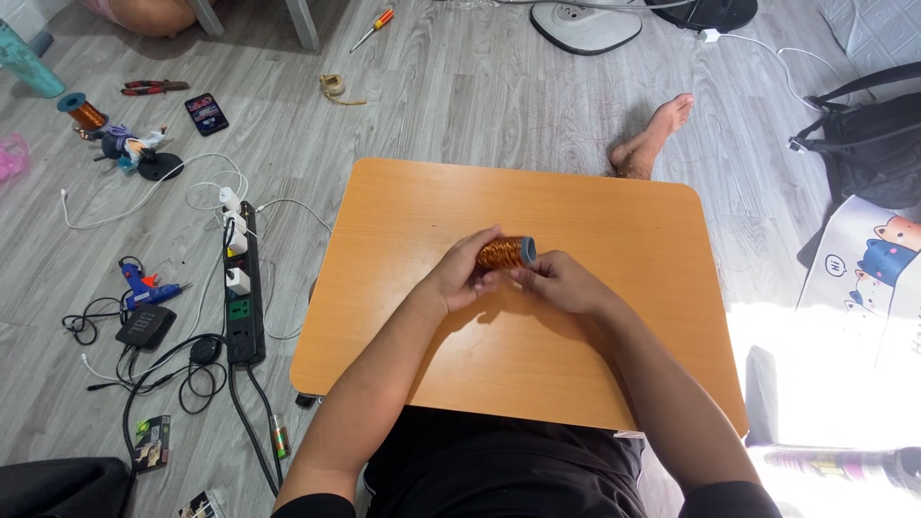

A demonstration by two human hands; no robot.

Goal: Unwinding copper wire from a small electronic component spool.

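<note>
A small spool of copper wire (pixel 506 252) with a grey-blue end lies on its side over the middle of an orange wooden lap table (pixel 585 201). My left hand (pixel 462 271) wraps around the spool's left end. My right hand (pixel 559 281) touches its right end from below, fingers pinched near the rim. Both forearms reach in from the bottom of the view.
On the grey floor to the left lie a black power strip (pixel 244 297) with plugs and cables, a blue glue gun (pixel 146 286), a phone (pixel 206 113), pliers (pixel 153 87) and another copper spool (pixel 84 112). My bare foot (pixel 652 134) is beyond the table. A black bag (pixel 868 144) sits right.
</note>
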